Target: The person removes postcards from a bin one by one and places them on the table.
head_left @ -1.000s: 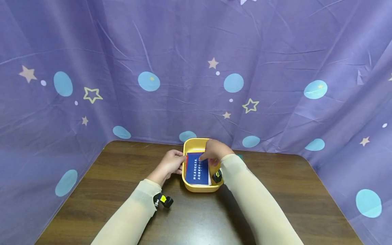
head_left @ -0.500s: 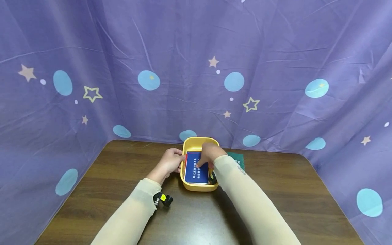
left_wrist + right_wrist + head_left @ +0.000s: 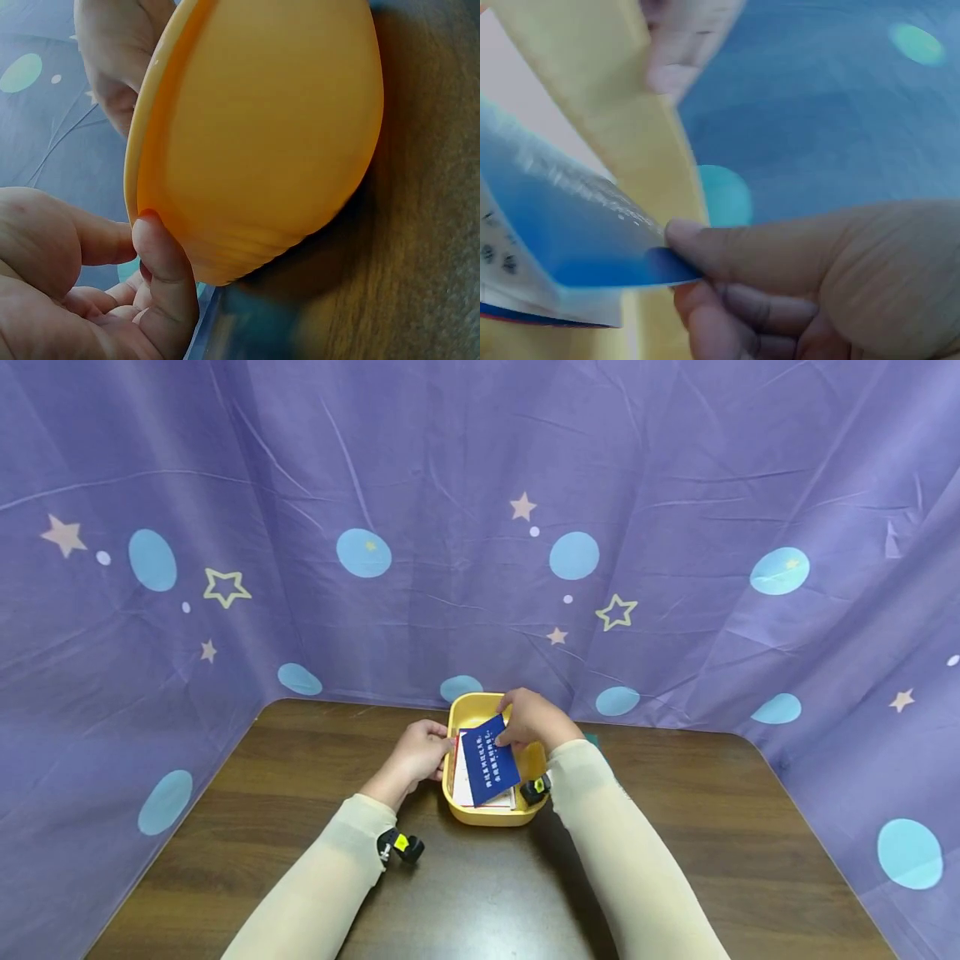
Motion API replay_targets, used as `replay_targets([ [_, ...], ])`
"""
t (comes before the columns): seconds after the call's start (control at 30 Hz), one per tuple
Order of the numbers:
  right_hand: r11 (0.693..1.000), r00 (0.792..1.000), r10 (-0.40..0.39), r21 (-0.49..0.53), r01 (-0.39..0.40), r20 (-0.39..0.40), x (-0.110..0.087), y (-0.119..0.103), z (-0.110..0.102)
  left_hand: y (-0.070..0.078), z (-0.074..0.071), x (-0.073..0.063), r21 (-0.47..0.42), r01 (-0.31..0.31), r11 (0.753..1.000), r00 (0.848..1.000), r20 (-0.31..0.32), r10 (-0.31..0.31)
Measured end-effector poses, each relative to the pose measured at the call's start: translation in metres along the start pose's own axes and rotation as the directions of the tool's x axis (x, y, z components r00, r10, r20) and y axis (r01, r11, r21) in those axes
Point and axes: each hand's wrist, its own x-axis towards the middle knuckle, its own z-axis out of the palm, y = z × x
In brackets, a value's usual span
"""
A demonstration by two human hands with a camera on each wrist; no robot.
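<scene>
A yellow plastic tub (image 3: 491, 818) stands near the back of the table. My left hand (image 3: 418, 753) pinches its left rim between thumb and fingers; the left wrist view shows the tub's outer wall (image 3: 270, 127) up close. Inside the tub, my right hand (image 3: 537, 722) pinches a corner of a dark blue card (image 3: 492, 768) with rows of white characters. That card lies tilted over a stack of other cards (image 3: 463, 785), whose top one looks white, with a bit of red at the left. In the right wrist view, the blue card (image 3: 577, 217) is bent and blurred.
A piece of a green card (image 3: 592, 740) shows behind my right sleeve, right of the tub. The brown wooden table (image 3: 465, 893) ends against a purple curtain (image 3: 450, 543) at the back and sides. Each wrist carries a small black camera.
The blue card lay straight on the stack; my right hand has pulled its far corner up and to the right, tilting it and baring a white card. My left hand stays on the rim.
</scene>
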Motion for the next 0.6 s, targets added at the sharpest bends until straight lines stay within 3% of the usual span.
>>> replay_targets([
  [0.17, 0.987, 0.999, -0.024, 0.158, 0.027, -0.021, -0.011, 0.016, -0.016, 0.001, 0.0, -0.001, 0.001, 0.002, 1.0, 1.0, -0.002, -0.002],
  [0.27, 0.976, 0.997, -0.017, 0.216, 0.034, -0.079, -0.018, 0.03, -0.022, 0.001, 0.0, -0.001, 0.002, 0.001, 1.0, 1.0, -0.002, -0.001],
  [0.5, 0.903, 0.986, 0.018, 0.426, 0.056, -0.168, -0.035, 0.066, -0.032, 0.0, 0.0, 0.0, 0.026, -0.008, 1.0, 1.0, -0.013, 0.008],
  [0.6, 0.896, 0.981, 0.026, 0.439, 0.063, -0.193, -0.039, 0.081, -0.038, 0.0, 0.0, 0.001, 0.033, -0.007, 0.999, 1.0, -0.018, 0.008],
])
